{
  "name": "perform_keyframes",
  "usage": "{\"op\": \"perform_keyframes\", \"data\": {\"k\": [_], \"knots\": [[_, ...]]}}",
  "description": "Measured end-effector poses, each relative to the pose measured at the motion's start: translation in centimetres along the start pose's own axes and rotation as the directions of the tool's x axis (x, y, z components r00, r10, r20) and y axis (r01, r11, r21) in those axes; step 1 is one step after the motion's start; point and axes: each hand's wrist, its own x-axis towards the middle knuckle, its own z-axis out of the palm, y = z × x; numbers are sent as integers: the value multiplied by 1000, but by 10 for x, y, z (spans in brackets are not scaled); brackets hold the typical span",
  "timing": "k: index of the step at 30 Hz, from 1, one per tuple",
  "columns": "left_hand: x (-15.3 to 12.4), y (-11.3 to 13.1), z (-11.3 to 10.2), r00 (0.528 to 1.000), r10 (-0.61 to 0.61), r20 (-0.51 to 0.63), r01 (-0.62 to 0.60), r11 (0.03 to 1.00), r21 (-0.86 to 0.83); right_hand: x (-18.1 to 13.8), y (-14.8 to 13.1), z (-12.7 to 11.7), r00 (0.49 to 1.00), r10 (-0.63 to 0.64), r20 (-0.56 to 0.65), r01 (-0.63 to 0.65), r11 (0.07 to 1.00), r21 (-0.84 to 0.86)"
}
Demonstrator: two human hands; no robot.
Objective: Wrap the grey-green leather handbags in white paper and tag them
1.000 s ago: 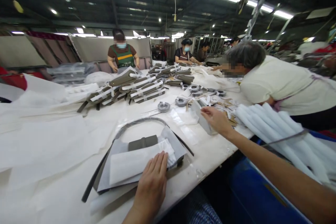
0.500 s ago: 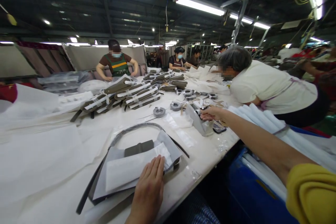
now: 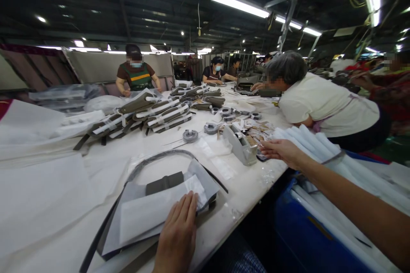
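My left hand (image 3: 177,234) lies flat, fingers together and stretched out, pressing white tissue paper (image 3: 153,211) onto a grey bag (image 3: 166,183) with a curved dark strap (image 3: 156,160) near the table's front edge. My right hand (image 3: 282,150) hovers just right of a grey tape dispenser (image 3: 240,144), fingers extended towards it. A strip of clear tape may hang from the fingertips, but it is too faint to tell.
Stacks of wrapped grey bags (image 3: 160,115) and several tape rolls (image 3: 190,135) lie further back on the white table (image 3: 250,183). White paper rolls (image 3: 317,147) sit at the right. A person in a cream shirt (image 3: 323,102) leans over the table; others work at the far end.
My right hand has drawn back from the top of the tape dispenser to its right side. My left hand stays pressed on the tissue paper. The camera shifted slightly.
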Motion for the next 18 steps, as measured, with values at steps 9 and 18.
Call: {"op": "perform_keyframes", "data": {"k": [9, 18], "knots": [[1, -1, -2, 1000, 5, -4, -5, 1000, -29, -12, 69, 6, 989, -64, -136, 77, 993, 91], [-1, -9, 26, 985, 35, -166, -27, 998, 52, 6, 85, 8, 969, -166, -184, 176, 983, 42]]}}
